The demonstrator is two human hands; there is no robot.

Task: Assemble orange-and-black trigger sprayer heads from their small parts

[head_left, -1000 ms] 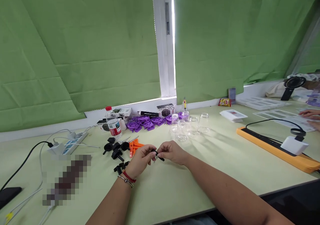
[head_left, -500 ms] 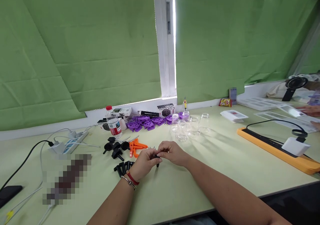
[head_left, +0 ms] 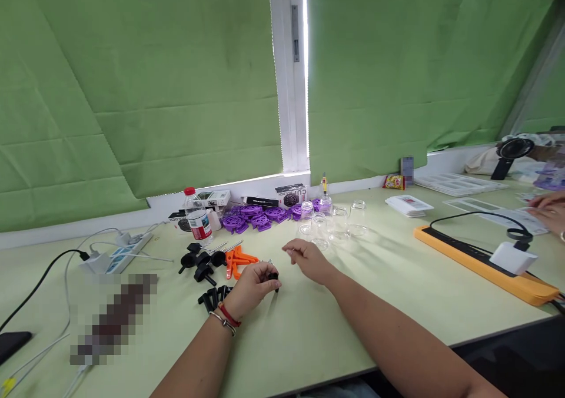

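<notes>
A: Room?
B: Bare table [head_left: 353, 304] right of both hands, front edge near.
A: Grip?
B: Left hand [head_left: 253, 285] pinches small black part [head_left: 274, 278] just above table; right hand [head_left: 309, 259] loose, holding nothing, now lifted off the part.

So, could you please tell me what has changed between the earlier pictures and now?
The right hand has let go of the small black part and drawn away toward the clear glass jars, fingers loosely curled. The left hand alone now holds the part, low over the table. The black knobs, orange clips and purple parts lie as before.
</notes>
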